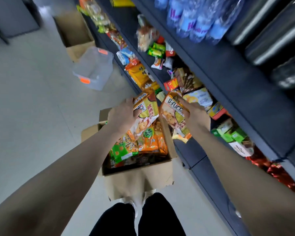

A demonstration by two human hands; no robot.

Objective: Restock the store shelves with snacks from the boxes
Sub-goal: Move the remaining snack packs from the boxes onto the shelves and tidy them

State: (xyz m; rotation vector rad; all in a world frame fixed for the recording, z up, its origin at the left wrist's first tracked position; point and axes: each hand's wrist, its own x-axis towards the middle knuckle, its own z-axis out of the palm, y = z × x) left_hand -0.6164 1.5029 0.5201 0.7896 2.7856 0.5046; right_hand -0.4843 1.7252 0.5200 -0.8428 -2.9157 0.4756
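My left hand grips one orange-and-white snack bag; my right hand grips a matching bag, both above the open box.

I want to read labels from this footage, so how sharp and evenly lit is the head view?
Head view: wide-angle bending curves the shelf edge; the water bottles are smeared by blur; both hands and their snack packs are soft, large print only half legible; lighting is flat, with shadow inside the box.
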